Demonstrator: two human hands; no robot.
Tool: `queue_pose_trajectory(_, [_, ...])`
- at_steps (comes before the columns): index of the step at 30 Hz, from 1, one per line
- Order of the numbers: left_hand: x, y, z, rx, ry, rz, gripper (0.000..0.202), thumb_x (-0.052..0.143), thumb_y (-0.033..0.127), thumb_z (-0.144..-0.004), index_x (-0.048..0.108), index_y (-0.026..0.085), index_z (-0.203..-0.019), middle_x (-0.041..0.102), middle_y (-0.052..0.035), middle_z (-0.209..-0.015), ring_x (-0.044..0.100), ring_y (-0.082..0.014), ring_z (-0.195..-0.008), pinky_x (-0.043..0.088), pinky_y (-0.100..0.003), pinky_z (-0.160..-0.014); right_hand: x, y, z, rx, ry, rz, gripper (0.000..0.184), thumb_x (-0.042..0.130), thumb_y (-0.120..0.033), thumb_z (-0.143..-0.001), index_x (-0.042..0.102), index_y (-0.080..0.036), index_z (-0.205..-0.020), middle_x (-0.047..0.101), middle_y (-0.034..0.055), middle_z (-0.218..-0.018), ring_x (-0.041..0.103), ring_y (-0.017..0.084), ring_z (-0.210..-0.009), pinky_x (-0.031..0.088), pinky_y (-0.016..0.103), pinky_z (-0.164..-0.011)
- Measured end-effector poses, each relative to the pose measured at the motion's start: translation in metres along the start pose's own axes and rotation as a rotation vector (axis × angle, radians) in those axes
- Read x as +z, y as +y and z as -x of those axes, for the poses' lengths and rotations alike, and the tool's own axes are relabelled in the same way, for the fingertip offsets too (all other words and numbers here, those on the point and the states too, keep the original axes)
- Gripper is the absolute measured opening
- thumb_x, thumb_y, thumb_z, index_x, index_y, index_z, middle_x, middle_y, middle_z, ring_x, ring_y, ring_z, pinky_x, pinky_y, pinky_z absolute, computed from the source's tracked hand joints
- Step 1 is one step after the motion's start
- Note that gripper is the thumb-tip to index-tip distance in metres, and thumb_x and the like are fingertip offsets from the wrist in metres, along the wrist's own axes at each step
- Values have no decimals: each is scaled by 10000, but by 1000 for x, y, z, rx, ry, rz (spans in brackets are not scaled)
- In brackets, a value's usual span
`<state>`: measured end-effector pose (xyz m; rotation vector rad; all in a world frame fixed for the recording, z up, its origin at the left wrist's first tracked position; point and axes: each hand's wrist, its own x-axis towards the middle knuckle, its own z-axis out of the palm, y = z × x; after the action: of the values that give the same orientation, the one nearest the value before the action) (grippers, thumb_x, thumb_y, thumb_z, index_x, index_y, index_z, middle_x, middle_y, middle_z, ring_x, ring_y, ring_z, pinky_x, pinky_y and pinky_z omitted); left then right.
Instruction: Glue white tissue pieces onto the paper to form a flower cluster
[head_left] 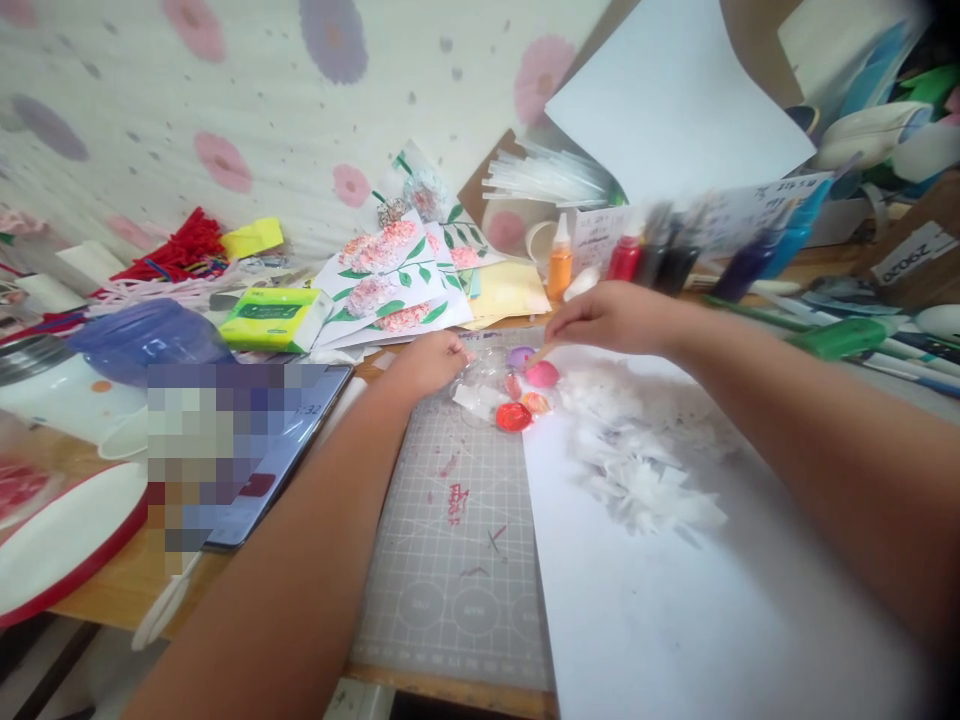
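Observation:
A clear plastic paint palette lies on the grey cutting mat, its wells holding purple, pink, orange and red paint. At its left edge my left hand is closed, fingertips on the rim. My right hand is closed in a pinch above the pink paint. From its fingers a short tan stick points down to the wells; its tip is blurred. Beneath my right forearm, a pile of white paper scraps rests on a white sheet.
Paint bottles stand in a row at the back right. Flower pictures lean at the back beside a green tissue pack. On the left are a tablet, a blue bowl and a red-rimmed plate.

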<state>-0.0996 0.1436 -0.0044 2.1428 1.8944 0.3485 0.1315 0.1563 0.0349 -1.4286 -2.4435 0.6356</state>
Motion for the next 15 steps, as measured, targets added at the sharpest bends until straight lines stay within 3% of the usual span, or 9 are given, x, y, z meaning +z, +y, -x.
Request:
queue_pose_trajectory(4, [0,0,0,-2,-4,5,226,476,368,-749,554,169,-677,567,-9,-634,503,-150,-585,312,-226,-493,0,0,0,-26,-41,-24,181,510,-206,-696,681,-215,-756,652,-10,-739,543,121,-625,409,239,-571])
queue_pose_trajectory(7, [0,-1,-1,-5,-5,11,225,475,368,-750,553,169,-680,572,-11,-641,511,-152,-592,317,-226,-495,1,-1,0,-41,4,-3,191,504,-206,-696,679,-209,-773,656,-8,-776,546,122,-637,410,243,-584])
queue_pose_trajectory(15, [1,-3,-2,-1,-6,17,207,477,354,-747,560,170,-701,594,-17,-677,523,-158,-614,337,-229,-517,-2,1,2,-14,-89,-51,197,496,-236,-704,676,-222,-783,654,-11,-780,552,124,-668,413,231,-599])
